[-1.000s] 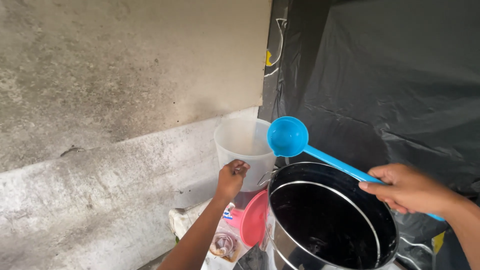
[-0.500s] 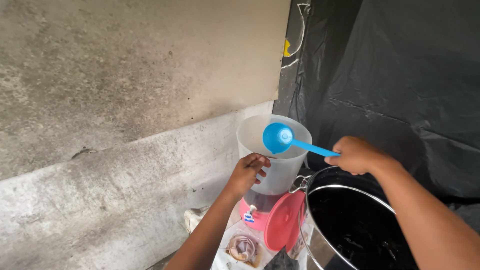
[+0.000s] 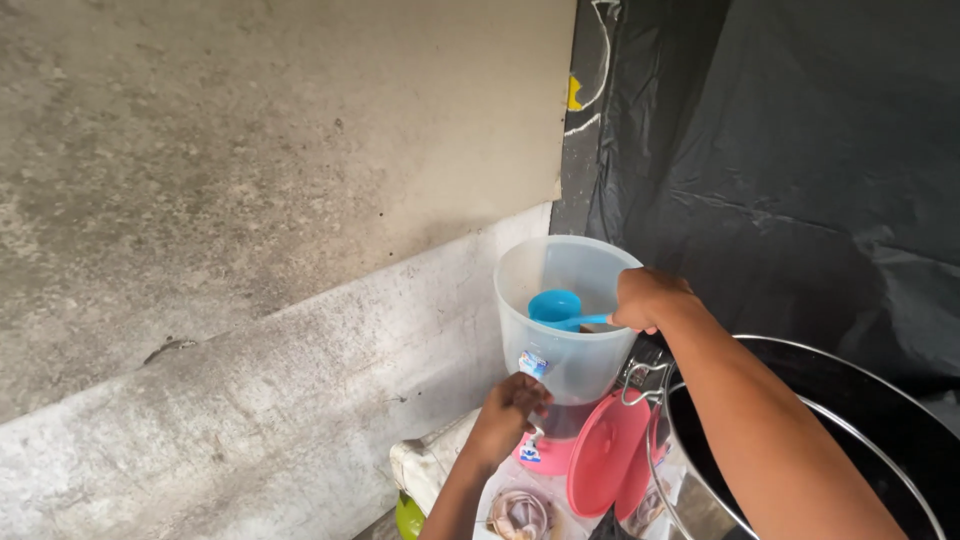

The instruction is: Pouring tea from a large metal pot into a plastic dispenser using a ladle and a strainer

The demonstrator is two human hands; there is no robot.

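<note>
Blue plastic ladle (image 3: 556, 306) now inside translucent jug (image 3: 566, 320) (contents unclear).

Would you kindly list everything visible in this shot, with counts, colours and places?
clear plastic jug: one, translucent white, centre, on a pink base.
pink base: one, pink, under the jug.
blue ladle: one, blue, bowl inside the jug.
pink lid: one, pink, leaning on edge between jug and pot.
large metal pot: one, steel with a dark inside, lower right.
black sheet: one, black, hanging upper right.
concrete wall: one, grey, left, with a ledge.
left hand: one, at the jug's lower side.
right hand: one, grip on the ladle handle at the jug's rim.
</note>
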